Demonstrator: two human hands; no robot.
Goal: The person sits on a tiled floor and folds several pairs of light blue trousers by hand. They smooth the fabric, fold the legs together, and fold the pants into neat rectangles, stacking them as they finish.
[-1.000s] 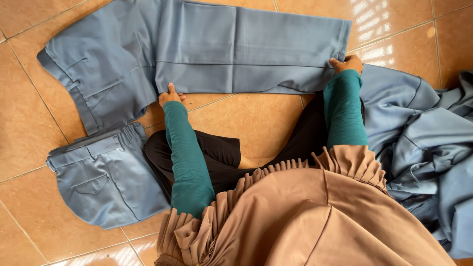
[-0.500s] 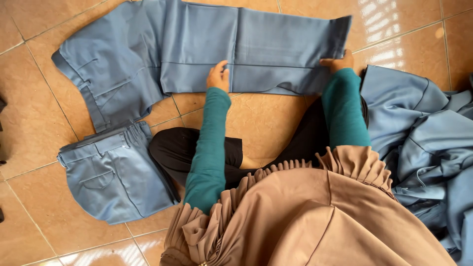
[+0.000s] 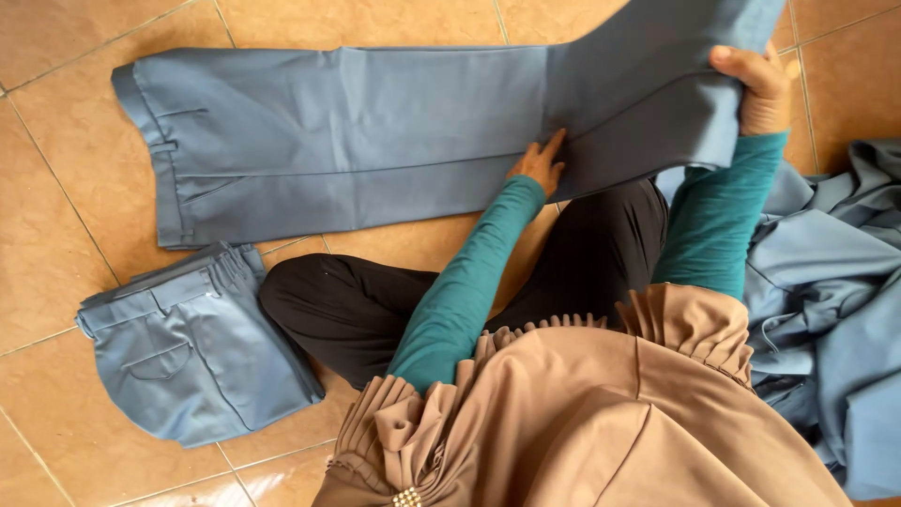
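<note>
Two hands work on blue-grey trousers spread flat on the tiled floor. Left hand lies palm down on the cloth at the fold, fingers straight and together, arm stretched forward. Right hand is raised, fingers closed around the leg end, seemingly lifting it over. Folded trousers sit near the knee; a pile of blue cloth lies right.
</note>
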